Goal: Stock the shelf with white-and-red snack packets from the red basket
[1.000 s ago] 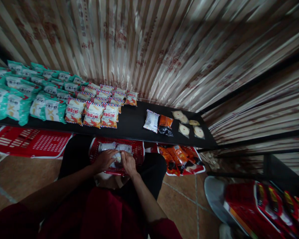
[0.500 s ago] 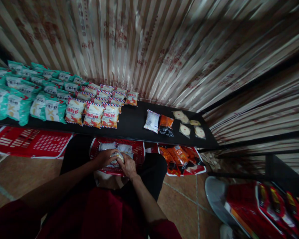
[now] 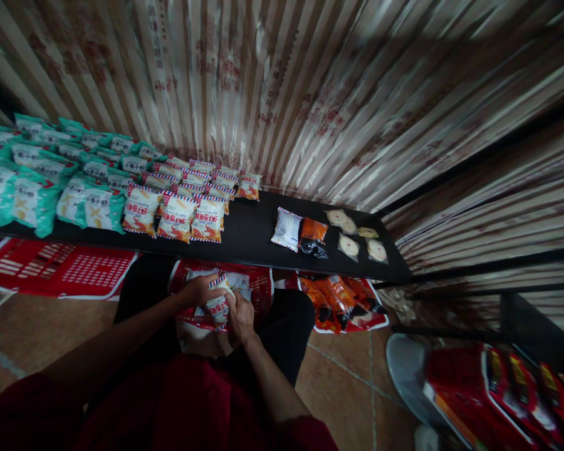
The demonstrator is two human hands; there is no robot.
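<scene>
Between my two hands is a white and orange snack bag (image 3: 219,304) with a striped edge, tilted over the red basket at my knees. My left hand (image 3: 201,292) is closed on its upper left side. On its right edge, my right hand (image 3: 240,313) grips with bent fingers. Below and behind the bag, the red basket (image 3: 265,288) holds several silvery packets (image 3: 237,280), partly hidden by my hands. Matching snack bags (image 3: 176,216) stand in rows on the black shelf (image 3: 249,235) in front of me.
Teal snack bags (image 3: 103,207) fill the shelf's left part. A silvery bag (image 3: 286,229), an orange and black bag (image 3: 313,235) and round pale packets (image 3: 348,246) lie rightward. Below are orange packets (image 3: 338,297) in a basket; a grey stool (image 3: 407,369) stands right.
The snack bag has been raised and turned between my hands, so its printed front now shows. My left hand has moved slightly up and left. The shelf looks unchanged.
</scene>
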